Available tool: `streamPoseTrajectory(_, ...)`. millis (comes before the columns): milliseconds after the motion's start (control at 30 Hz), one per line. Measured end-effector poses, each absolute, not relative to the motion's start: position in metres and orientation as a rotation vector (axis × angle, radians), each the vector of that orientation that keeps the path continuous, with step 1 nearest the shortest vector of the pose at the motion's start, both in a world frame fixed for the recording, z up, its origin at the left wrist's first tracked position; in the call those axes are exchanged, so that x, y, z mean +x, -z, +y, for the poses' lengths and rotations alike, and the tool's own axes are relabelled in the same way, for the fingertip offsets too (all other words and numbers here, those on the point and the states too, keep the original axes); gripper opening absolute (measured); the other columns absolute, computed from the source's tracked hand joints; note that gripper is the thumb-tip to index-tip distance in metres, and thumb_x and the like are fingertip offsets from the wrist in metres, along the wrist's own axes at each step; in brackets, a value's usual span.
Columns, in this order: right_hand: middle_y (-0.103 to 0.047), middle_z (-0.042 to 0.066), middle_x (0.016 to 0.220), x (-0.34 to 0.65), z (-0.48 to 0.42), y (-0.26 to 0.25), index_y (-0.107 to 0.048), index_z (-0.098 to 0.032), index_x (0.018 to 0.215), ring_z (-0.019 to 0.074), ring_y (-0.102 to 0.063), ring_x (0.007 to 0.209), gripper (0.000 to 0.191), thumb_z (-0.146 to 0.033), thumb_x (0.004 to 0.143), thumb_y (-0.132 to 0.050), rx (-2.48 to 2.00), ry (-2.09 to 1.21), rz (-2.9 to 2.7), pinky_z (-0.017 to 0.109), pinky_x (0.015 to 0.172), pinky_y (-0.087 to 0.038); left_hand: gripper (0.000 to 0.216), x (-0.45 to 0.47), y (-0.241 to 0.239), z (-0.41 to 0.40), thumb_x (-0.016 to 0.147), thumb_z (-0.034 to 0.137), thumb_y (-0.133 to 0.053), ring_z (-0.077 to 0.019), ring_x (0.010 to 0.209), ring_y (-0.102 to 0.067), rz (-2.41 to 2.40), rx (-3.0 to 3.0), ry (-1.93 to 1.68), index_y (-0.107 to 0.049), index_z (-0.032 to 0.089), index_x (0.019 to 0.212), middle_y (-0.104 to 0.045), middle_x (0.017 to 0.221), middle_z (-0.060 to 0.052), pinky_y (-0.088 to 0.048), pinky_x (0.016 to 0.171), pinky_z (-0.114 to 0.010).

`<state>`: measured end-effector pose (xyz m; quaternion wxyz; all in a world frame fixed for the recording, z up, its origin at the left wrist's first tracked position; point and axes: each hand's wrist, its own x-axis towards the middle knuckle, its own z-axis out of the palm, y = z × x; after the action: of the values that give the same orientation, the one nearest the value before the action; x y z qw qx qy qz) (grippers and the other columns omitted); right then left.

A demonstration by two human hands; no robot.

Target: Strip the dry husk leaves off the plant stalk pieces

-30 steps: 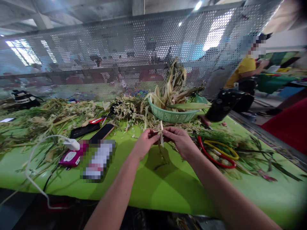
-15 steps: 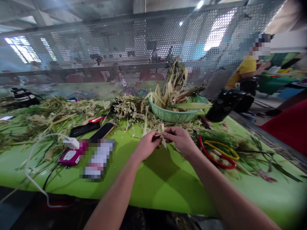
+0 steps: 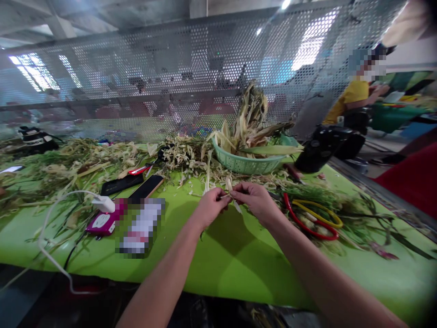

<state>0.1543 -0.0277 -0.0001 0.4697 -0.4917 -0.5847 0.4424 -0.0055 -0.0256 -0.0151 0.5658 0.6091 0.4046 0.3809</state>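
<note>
A pale strip of dried corn husk [image 3: 236, 206] is pinched between my two hands, low over the green table. My left hand [image 3: 213, 206] grips its left side, with thumb and fingers closed. From the right, my right hand [image 3: 255, 201] pinches it with thumb and forefinger, the fingertips of both hands almost meeting. A short husk end points up above the fingers and another hangs below. Just beyond stands a pale green basket [image 3: 246, 166] with long dried husks [image 3: 249, 119] in it. Scissors with red and yellow looped handles [image 3: 309, 231] lie right of my right hand.
Shredded husk and dry plant scraps [image 3: 186, 155] cover the table's back and left. At left lie a purple device [image 3: 104, 223] with a white plug and cable, and a black phone-like slab [image 3: 146, 189]. A dark container [image 3: 319, 148] stands right; a person in yellow [image 3: 355, 93] sits beyond.
My hands have shifted slightly and the fingertips are closer together. The husk's lower end now slants further right. The view has moved a little.
</note>
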Motion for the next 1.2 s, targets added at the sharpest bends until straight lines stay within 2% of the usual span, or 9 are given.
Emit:
streamPoseTrajectory(100,-0.058,0.000,0.060,0.156,-0.025,0.002,-0.064,-0.016,0.068,0.0120,-0.050,0.055,0.027,-0.042,0.067,-0.072,-1.233,-1.050,-1.440,0.027,0.055,-0.041,0.026,-0.002,0.013,-0.026,0.079,0.040,-0.062,-0.0112,0.067,-0.054,0.932,1.403,-0.931,-0.057,0.015,0.085,-0.060,0.076,-0.002,-0.043,0.067,-0.026)
streamPoseTrajectory(200,-0.064,0.003,0.069,0.157,-0.025,0.001,-0.067,-0.017,0.077,0.0148,-0.055,0.061,0.025,-0.041,0.070,-0.071,-1.225,-1.015,-1.456,0.028,0.059,-0.045,0.030,-0.001,0.013,-0.026,0.080,0.040,-0.063,-0.0135,0.078,-0.059,0.781,1.258,-0.956,-0.059,0.014,0.095,-0.063,0.089,-0.006,-0.046,0.076,-0.029)
streamPoseTrajectory(400,-0.067,0.003,0.078,0.157,-0.030,-0.009,-0.066,-0.018,0.094,0.0157,-0.062,0.067,0.032,-0.039,0.071,-0.072,-1.092,-1.148,-1.363,0.030,0.068,-0.050,0.029,-0.005,0.016,-0.022,0.077,0.040,-0.065,-0.0101,0.066,-0.057,0.778,1.115,-1.027,-0.058,0.015,0.089,-0.062,0.074,-0.001,-0.047,0.068,-0.025)
streamPoseTrajectory(533,-0.064,0.002,0.075,0.158,-0.028,-0.006,-0.064,-0.018,0.084,0.0141,-0.058,0.064,0.027,-0.039,0.069,-0.073,-1.117,-1.027,-1.406,0.028,0.062,-0.049,0.021,-0.005,0.015,-0.021,0.076,0.033,-0.066,-0.0089,0.062,-0.057,0.794,1.012,-1.027,-0.058,0.016,0.084,-0.062,0.074,-0.001,-0.047,0.067,-0.024)
streamPoseTrajectory(633,-0.060,0.001,0.070,0.160,-0.026,0.000,-0.062,-0.019,0.080,0.0139,-0.054,0.061,0.024,-0.042,0.074,-0.068,-1.198,-0.903,-1.527,0.027,0.055,-0.045,0.017,-0.005,0.013,-0.021,0.076,0.030,-0.065,-0.0097,0.060,-0.059,0.782,0.960,-1.031,-0.058,0.017,0.085,-0.061,0.075,0.000,-0.048,0.065,-0.025)
streamPoseTrajectory(900,-0.055,-0.002,0.061,0.160,-0.029,0.001,-0.060,-0.020,0.074,0.0128,-0.047,0.054,0.027,-0.046,0.083,-0.057,-1.324,-0.689,-1.787,0.025,0.051,-0.034,0.031,-0.008,0.015,-0.024,0.077,0.046,-0.064,-0.0103,0.063,-0.056,0.854,1.143,-1.047,-0.059,0.018,0.088,-0.059,0.073,0.000,-0.045,0.064,-0.025)
streamPoseTrajectory(1100,-0.052,-0.002,0.059,0.160,-0.026,0.004,-0.056,-0.020,0.068,0.0125,-0.049,0.052,0.033,-0.047,0.086,-0.052,-1.276,-0.884,-1.856,0.024,0.051,-0.037,0.025,-0.009,0.012,-0.024,0.080,0.042,-0.059,-0.0091,0.060,-0.051,0.864,1.202,-1.070,-0.056,0.017,0.084,-0.056,0.069,0.001,-0.041,0.061,-0.023)
streamPoseTrajectory(1200,-0.050,-0.003,0.059,0.159,-0.025,0.004,-0.054,-0.020,0.067,0.0118,-0.048,0.052,0.033,-0.047,0.085,-0.053,-1.283,-0.860,-1.820,0.024,0.051,-0.037,0.024,-0.010,0.012,-0.023,0.080,0.040,-0.060,-0.0075,0.056,-0.045,0.836,1.204,-1.074,-0.055,0.017,0.081,-0.051,0.064,0.003,-0.036,0.056,-0.021)
